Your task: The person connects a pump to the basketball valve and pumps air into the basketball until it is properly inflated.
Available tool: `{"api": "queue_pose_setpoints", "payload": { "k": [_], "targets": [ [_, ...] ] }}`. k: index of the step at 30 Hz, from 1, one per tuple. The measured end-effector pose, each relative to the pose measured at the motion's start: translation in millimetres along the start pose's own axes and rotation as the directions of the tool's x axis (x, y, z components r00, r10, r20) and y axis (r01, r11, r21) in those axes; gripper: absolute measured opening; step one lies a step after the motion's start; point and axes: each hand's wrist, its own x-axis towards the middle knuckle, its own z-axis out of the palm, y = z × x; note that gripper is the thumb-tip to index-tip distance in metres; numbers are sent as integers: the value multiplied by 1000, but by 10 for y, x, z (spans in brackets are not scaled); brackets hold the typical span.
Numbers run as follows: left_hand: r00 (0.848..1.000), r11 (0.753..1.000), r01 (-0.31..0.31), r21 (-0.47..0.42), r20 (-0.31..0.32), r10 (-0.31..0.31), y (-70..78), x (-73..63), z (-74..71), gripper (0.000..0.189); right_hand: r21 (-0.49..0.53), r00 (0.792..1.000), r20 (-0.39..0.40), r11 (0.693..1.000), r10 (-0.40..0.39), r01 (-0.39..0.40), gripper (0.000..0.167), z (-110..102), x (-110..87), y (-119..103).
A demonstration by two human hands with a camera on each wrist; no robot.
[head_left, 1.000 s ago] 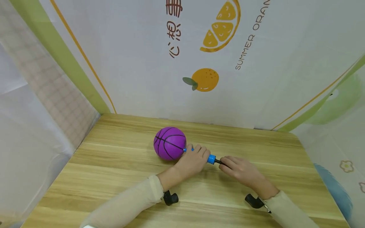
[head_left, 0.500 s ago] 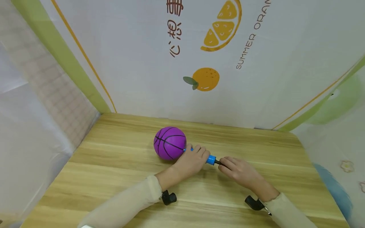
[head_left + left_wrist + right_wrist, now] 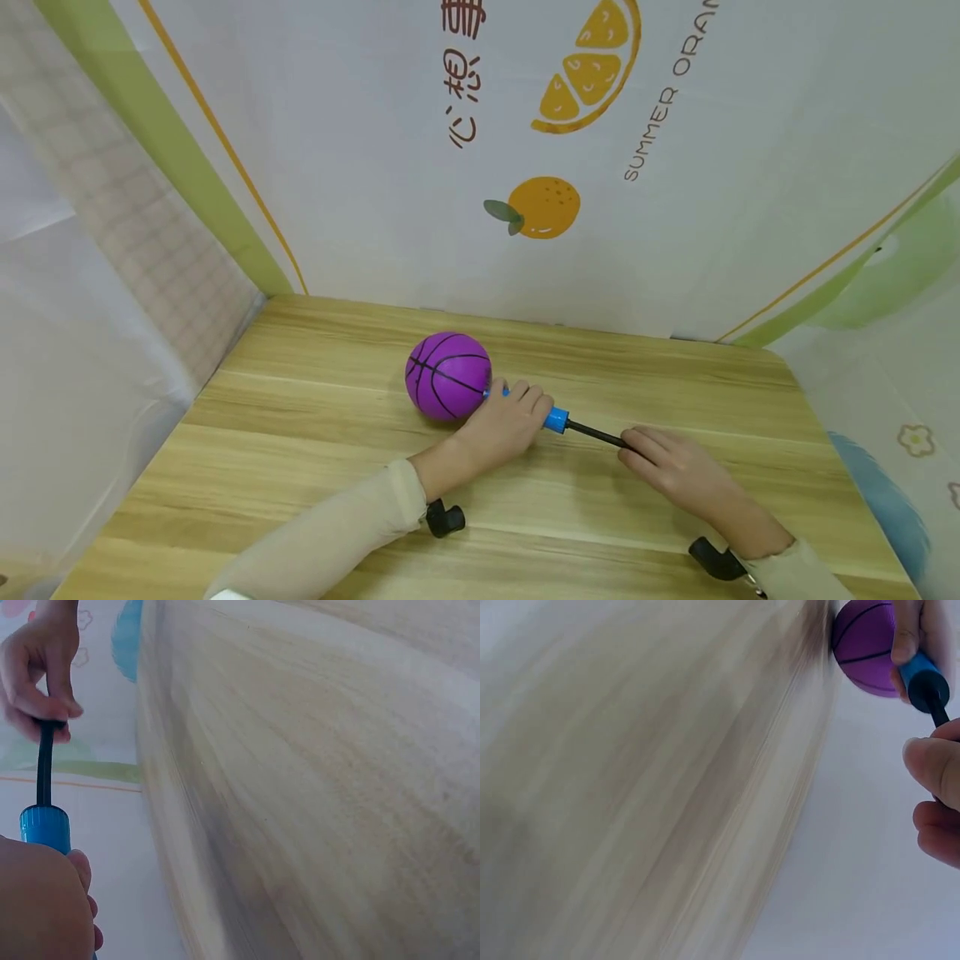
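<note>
A purple ball with black basketball lines (image 3: 448, 377) sits on the wooden table. My left hand (image 3: 506, 421) grips the blue barrel of a hand pump (image 3: 556, 419), whose front end meets the ball's right side. From the barrel's back end a black rod (image 3: 592, 432) sticks out to the right. My right hand (image 3: 678, 471) holds the far end of that rod, its fingers curled round the handle, which they mostly hide. In the left wrist view the blue barrel (image 3: 46, 827) and a length of rod (image 3: 44, 769) show between the two hands.
The light wooden table (image 3: 300, 483) runs back to a white cloth wall (image 3: 360, 167) printed with oranges. Cloth also hangs at the left and right sides. A black wrist mount (image 3: 446, 518) hangs below the left forearm, another black mount (image 3: 716, 558) below the right.
My right hand has moved right and slightly toward me, drawing more of the black rod out of the blue barrel. The left hand and the ball have stayed in place.
</note>
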Motion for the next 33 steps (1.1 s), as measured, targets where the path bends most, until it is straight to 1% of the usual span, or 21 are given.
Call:
{"api": "queue_pose_setpoints", "payload": {
  "k": [4,7,11,14,16,19,24,29,33],
  "targets": [
    [1000,1000,2,11,11,-2,-12,1,-5,26,-9,1000,-10,1000,15,-15,41,-85,-112,0],
    [1000,1000,6,17,16,-6,-16,3,-4,24,-2,999,-34,1000,30,-30,42,-105,-169,4],
    [1000,1000,2,7,-2,-2,-4,15,9,22,16,995,-85,999,42,-41,42,-109,-209,4],
    [1000,1000,2,0,-18,-2,8,20,11,22,17,994,-98,999,46,-45,42,-115,-219,1],
    [1000,1000,9,-3,-15,-9,11,17,1,22,14,995,-89,999,45,-44,42,-115,-217,1],
    [1000,1000,21,-8,4,-21,13,15,-7,23,-10,998,-45,999,40,-41,43,-117,-201,2],
    [999,999,34,-19,31,-33,17,29,-18,24,-23,1000,-7,999,26,-26,42,-91,-141,22],
    [999,999,42,-23,22,-42,24,47,-19,23,-35,1000,8,999,14,-14,41,-28,-38,47],
    [999,999,41,-14,5,-41,30,52,-8,22,-48,1000,-2,999,6,-6,39,39,63,46]
  ]
}}
